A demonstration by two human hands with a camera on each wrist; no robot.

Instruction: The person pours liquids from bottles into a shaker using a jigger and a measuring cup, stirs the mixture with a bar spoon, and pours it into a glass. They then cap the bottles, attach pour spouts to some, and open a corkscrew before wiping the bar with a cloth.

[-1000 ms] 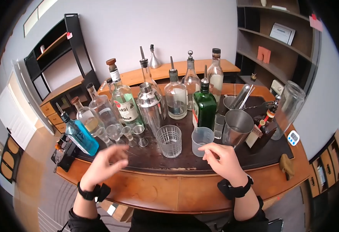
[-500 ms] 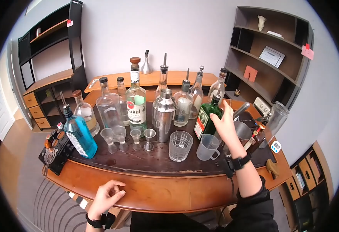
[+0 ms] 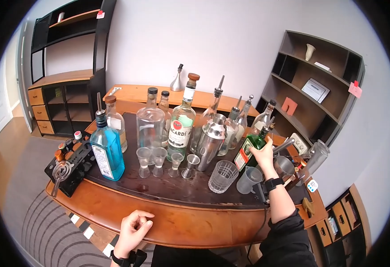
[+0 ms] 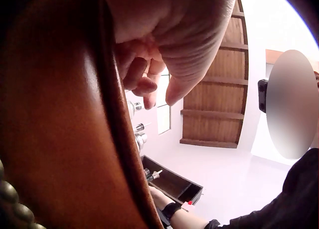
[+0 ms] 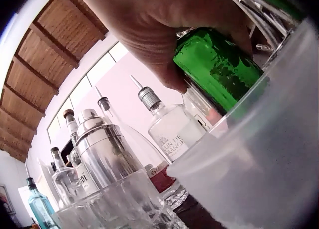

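My right hand (image 3: 262, 156) grips the green bottle (image 3: 257, 141) around its upper body; a red-and-white label shows on its left side. In the right wrist view the thumb and fingers lie on either side of the green glass (image 5: 214, 64). Just in front of the bottle stand a translucent plastic measuring jug (image 3: 249, 180) and a cut-glass tumbler (image 3: 223, 177). My left hand (image 3: 135, 227) is empty, its fingers loosely curled, at the desk's front edge. In the left wrist view the brown leather edge (image 4: 75, 124) runs beside that hand.
A steel shaker (image 3: 210, 144), a jigger (image 3: 190, 166) and several small glasses stand mid-desk. Bacardi (image 3: 180, 129), a blue bottle (image 3: 108, 151) and several clear bottles surround them. A black caddy (image 3: 77, 167) with a strainer (image 3: 62, 171) sits left; metal tins (image 3: 285, 167) and a timer (image 3: 312, 185) are right.
My right hand has gone from beside the plastic jug to the green bottle and now grips it. My left hand has drawn back to the desk's front edge. The head view has turned left.
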